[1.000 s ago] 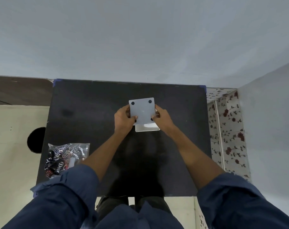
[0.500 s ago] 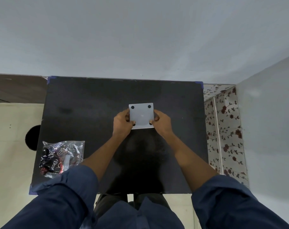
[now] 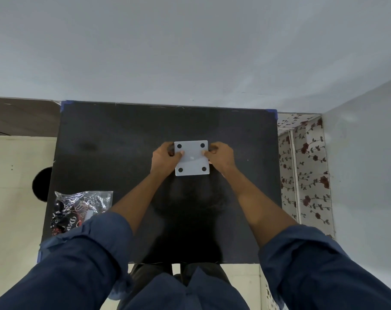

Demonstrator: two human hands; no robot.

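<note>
Head view: the white square plate point(image 3: 191, 158) now shows all four black dots, whereas a second ago it was tilted with a second pale piece beneath it, so I judge it folded flat. The left hand point(image 3: 164, 158) and right hand point(image 3: 220, 156) pinch its side edges over the middle of the black table point(image 3: 123, 135); whether it rests there or is lifted, I cannot tell. Bare tabletop lies all round it, and the plastic bag point(image 3: 78, 209) sits well apart at the near-left edge.

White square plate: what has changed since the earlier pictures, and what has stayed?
The white square plate now shows all four black dots; earlier only the top two showed, above a pale second piece now hidden. The left hand and right hand still hold its sides. The plastic bag stays put.
</note>
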